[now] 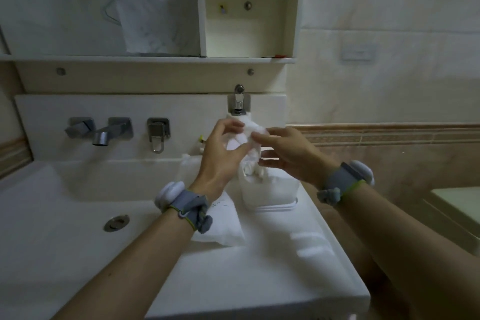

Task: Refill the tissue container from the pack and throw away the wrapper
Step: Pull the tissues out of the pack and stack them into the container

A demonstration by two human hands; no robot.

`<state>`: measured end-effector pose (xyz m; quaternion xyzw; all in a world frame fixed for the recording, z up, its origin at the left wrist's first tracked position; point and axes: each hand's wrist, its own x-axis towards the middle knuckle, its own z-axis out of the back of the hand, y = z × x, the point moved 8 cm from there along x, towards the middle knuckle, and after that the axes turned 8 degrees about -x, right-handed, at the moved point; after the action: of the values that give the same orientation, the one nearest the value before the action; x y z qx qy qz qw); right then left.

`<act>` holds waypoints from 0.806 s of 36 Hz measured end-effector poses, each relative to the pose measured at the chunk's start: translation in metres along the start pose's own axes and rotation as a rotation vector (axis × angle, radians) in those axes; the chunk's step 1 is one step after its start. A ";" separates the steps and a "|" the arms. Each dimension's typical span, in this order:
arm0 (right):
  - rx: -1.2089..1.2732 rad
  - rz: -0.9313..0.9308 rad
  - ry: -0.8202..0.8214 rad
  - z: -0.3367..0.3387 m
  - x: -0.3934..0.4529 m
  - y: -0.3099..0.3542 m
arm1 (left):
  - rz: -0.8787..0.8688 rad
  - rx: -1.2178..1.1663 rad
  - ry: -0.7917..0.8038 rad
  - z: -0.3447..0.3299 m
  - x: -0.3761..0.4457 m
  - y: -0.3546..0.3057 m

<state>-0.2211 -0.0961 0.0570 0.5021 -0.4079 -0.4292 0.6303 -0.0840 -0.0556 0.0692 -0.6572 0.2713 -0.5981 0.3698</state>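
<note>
Pinching a tissue (pixel 250 135) between both hands (pixel 220 153) (pixel 285 153) directly above the container (pixel 270 192), its length hanging vertically toward the slot.

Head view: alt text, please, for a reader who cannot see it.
Both hands, left hand and right hand, hold a bunch of white tissues above a white tissue container on the sink counter; a tissue pack lies beside it.

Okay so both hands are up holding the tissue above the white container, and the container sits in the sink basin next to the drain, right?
Not quite. The head view shows both hands, left hand and right hand, holding the tissue above the white container, but the container stands on the counter right of the basin, away from the drain.
</note>
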 end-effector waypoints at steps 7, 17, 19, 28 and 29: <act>-0.072 0.095 -0.082 0.010 -0.012 -0.003 | 0.350 -0.313 -0.061 0.000 -0.010 0.022; -0.632 0.328 -0.262 0.013 -0.022 0.010 | 0.774 -0.737 0.067 -0.020 -0.033 0.037; -0.814 0.441 -0.306 0.010 -0.025 0.016 | 0.789 -0.732 0.045 -0.019 -0.033 0.040; -1.017 0.527 -0.269 -0.002 -0.025 0.019 | 0.848 -0.710 0.010 -0.017 -0.037 0.050; -1.018 0.536 -0.268 -0.003 -0.026 0.020 | 0.855 -0.710 0.004 -0.017 -0.037 0.051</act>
<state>-0.2234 -0.0678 0.0743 -0.0429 -0.3394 -0.4566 0.8213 -0.1013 -0.0581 0.0060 -0.5717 0.6996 -0.2676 0.3350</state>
